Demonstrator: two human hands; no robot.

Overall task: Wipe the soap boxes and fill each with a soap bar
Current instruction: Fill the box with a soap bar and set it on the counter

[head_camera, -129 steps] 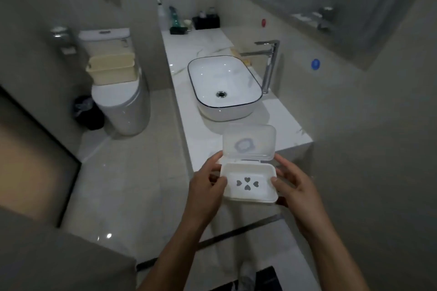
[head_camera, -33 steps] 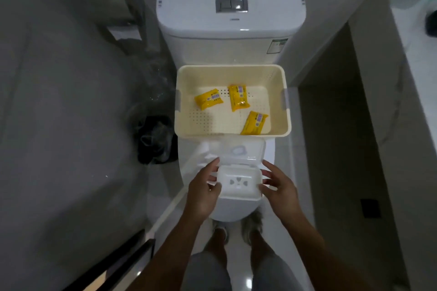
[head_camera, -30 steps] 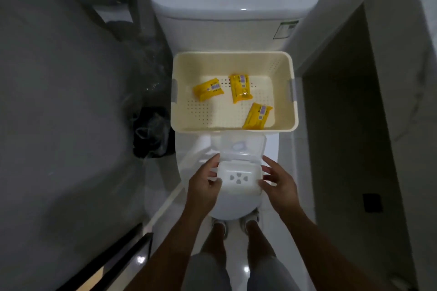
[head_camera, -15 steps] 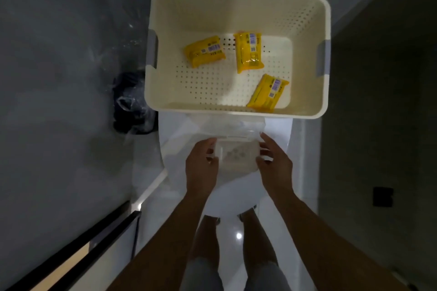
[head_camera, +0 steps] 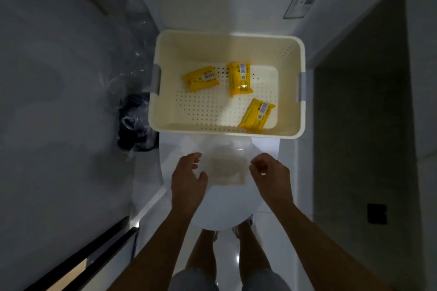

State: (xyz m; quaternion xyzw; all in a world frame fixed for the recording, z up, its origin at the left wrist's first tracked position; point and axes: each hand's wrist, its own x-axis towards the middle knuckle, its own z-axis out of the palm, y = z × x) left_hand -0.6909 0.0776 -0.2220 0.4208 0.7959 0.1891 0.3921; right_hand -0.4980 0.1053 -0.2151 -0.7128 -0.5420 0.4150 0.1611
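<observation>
Half a second ago I held the clear plastic soap box (head_camera: 227, 168) from both sides; now it lies blurred on the closed white toilet lid (head_camera: 227, 208). My left hand (head_camera: 188, 179) and right hand (head_camera: 272, 175) flank it, fingers loosely curled, holding nothing. Three yellow wrapped soap bars (head_camera: 240, 79) stay in the cream perforated plastic basket (head_camera: 165, 123) beyond.

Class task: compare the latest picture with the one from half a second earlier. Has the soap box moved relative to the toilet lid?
Cannot tell for sure: the soap box sits blurred on the toilet lid, just below the basket as before, but both hands have let go.
</observation>
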